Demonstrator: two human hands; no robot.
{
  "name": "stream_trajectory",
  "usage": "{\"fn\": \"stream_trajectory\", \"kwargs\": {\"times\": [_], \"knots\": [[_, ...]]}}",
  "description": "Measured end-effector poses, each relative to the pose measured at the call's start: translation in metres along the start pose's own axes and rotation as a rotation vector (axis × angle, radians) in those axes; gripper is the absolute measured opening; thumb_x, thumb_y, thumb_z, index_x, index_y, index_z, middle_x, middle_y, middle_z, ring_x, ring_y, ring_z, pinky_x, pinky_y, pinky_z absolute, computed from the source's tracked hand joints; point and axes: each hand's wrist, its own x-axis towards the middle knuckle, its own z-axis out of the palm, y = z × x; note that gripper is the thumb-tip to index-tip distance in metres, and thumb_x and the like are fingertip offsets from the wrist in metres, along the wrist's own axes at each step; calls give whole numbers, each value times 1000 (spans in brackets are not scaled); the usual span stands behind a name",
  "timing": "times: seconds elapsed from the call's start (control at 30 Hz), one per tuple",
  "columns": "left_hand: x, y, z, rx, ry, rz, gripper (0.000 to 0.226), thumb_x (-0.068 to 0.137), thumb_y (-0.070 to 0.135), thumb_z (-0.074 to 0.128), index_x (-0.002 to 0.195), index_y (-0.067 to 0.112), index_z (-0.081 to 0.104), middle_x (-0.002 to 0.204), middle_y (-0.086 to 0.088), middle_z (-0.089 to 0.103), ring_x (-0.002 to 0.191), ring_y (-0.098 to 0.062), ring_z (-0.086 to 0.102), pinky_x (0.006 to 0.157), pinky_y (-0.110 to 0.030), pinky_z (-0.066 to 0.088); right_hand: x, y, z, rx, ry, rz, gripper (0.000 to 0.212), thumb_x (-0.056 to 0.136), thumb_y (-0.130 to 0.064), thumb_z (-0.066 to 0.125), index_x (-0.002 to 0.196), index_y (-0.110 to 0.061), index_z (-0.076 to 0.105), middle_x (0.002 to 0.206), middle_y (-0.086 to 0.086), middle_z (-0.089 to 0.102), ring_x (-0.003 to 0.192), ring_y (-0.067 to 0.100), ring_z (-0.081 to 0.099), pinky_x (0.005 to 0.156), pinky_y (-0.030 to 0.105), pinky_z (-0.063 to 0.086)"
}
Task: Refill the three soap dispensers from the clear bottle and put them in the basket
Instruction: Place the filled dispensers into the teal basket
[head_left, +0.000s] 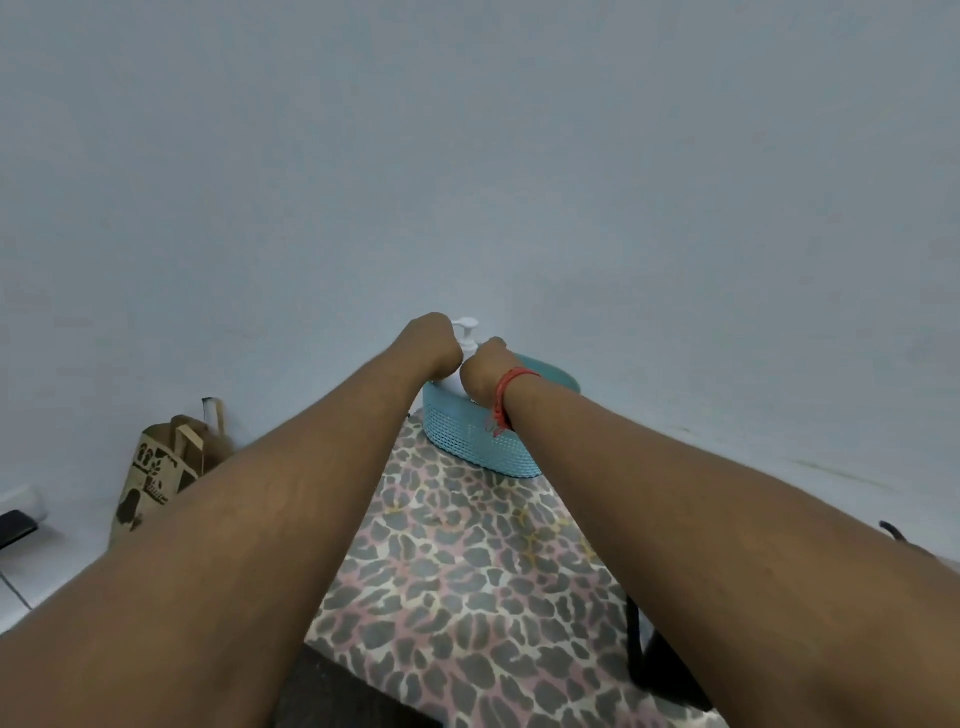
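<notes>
In the head view, both arms reach to the teal basket (480, 447) at twelve o'clock on the leopard-print cloth (467, 571), where a white soap dispenser (466, 338) stands upright inside. The left hand (434, 345) and right hand (485, 369) flank it, fingers hidden, so I cannot tell either grip. Judging from this, at least one dispenser is being placed; the clear bottle and the other dispensers are not visible.
</notes>
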Motion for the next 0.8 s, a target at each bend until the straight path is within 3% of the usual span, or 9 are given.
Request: {"fn": "stream_trajectory", "kwargs": {"times": [0.03, 0.1, 0.17, 0.2, 0.27, 0.37, 0.5, 0.6, 0.8], "knots": [[-1, 0, 1, 24, 5, 21, 24, 100, 5, 47, 112, -6, 64, 117, -20, 66, 107, -34, 63, 76, -32, 41, -3, -4, -2, -8, 22, -13, 40, 104, -16, 37, 141, 1, 39, 98, 10, 53, 86, 16, 54, 81, 26, 36], [-5, -1, 5, 78, -13, 66, 21, 99, 2, 47, 106, -7, 65, 120, -20, 65, 100, -33, 60, 76, -29, 37, -7, -5, -6, -167, -10, -87, 35, 105, -15, 34, 134, -2, 49, 89, 7, 50, 77, 14, 49, 81, 25, 38], [-9, -3, 7, 93, 1, 78, 15, 95, -1, 49, 85, 0, 59, 119, -20, 66, 86, -26, 52, 74, -28, 36, -7, 1, -6, -163, -21, -121, 32, 103, -9, 38, 131, 2, 50, 92, 10, 56, 75, 17, 50, 64, 24, 39], [-10, -6, 11, 75, 18, 74, 14, 93, -1, 49, 83, 2, 56, 119, -19, 66, 85, -23, 50, 74, -29, 37, -9, 3, -7, -188, -10, -145, 34, 102, -7, 41, 134, 2, 45, 103, 15, 61, 82, 21, 54, 62, 26, 38], [-18, -14, 13, 10, 67, 76, 16, 92, 0, 48, 100, 4, 62, 123, -15, 64, 91, -24, 53, 77, -31, 41, -19, 7, -8, -203, 14, -159, 41, 99, -6, 41, 139, 1, 35, 122, 19, 60, 97, 28, 56, 70, 32, 38], [-38, -26, 11, 51, 162, 138, 16, 100, 17, 44, 108, 12, 57, 124, -12, 61, 105, -27, 53, 87, -39, 44, -41, 9, -20, -268, 38, -244, 40, 98, -8, 42, 137, -2, 37, 129, 18, 55, 101, 28, 53, 76, 31, 35], [-78, -32, -1, 266, 218, 231, 52, 106, 40, 36, 151, 15, 34, 161, -9, 29, 150, -32, 21, 117, -55, 23, -73, 1, -56, -371, 120, -300, 44, 96, -11, 46, 139, -2, 36, 133, 20, 51, 117, 33, 54, 89, 38, 45], [-118, -24, -13, 331, 206, 278, 62, 106, 47, 30, 159, 19, 17, 168, -7, 12, 154, -30, 8, 122, -57, 13, -106, -4, -89, -391, 207, -326, 44, 94, -5, 42, 137, -1, 37, 131, 21, 51, 116, 34, 54, 91, 39, 45], [-187, 12, -19, 188, 140, 310, 69, 104, 58, 23, 161, 22, 7, 170, -2, 2, 155, -28, 1, 122, -59, 8, -175, 27, -134, -411, 331, -336, 43, 98, -11, 42, 140, -5, 37, 138, 18, 49, 122, 33, 51, 95, 38, 43]]}}
